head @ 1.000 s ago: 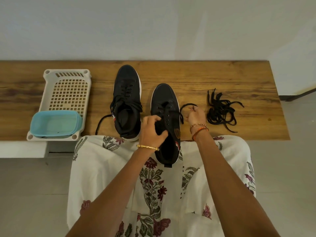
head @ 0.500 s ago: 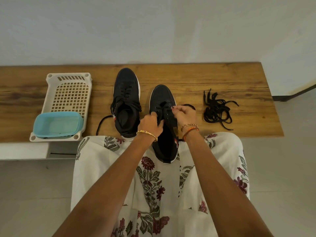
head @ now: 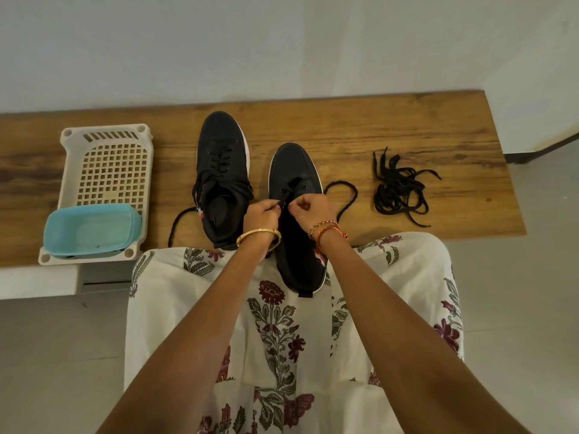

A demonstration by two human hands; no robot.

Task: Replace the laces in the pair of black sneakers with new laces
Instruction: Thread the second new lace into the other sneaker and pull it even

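Two black sneakers lie toe-away on a wooden bench (head: 407,126). The left sneaker (head: 223,177) is laced, with one lace end trailing off its left side. The right sneaker (head: 296,189) has its heel over my lap. My left hand (head: 261,214) pinches a black lace at the eyelets in the middle of this shoe. My right hand (head: 311,208) has its fingers curled round the same lace (head: 344,195), which loops out over the bench to the right. A loose bundle of black laces (head: 398,189) lies further right.
A white perforated plastic basket (head: 109,158) stands at the bench's left, with a light blue tub (head: 91,230) in its near end. My lap in floral white cloth (head: 282,339) is against the bench's front edge. A pale wall rises behind.
My right hand came in from the lace loop at the shoe's right side to the eyelets. My left hand shifted from the shoe's collar up to the lace, so both meet over the tongue.
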